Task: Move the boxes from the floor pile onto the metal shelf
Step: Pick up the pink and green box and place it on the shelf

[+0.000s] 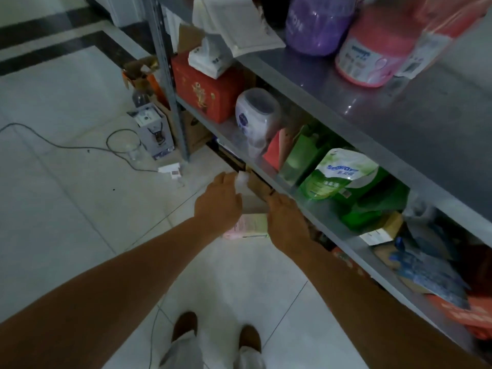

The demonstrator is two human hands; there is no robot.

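left hand (218, 203), right hand (286, 222) clasp grey box (253, 201) | pink box (250, 225) beneath | metal shelf (332, 217) alongside

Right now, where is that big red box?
The red box sits at the left end of the metal shelf's middle level, beside the upright post, with a white tissue pack on top.

We read "Seaway" in blue on the green-and-white refill pouch (338, 174), middle shelf. Purple jug (318, 22) up top shows partial letters, approx. "ON". Other labels, e.g. pink tub (370, 57) and red box (205, 91), are too blurred to read.
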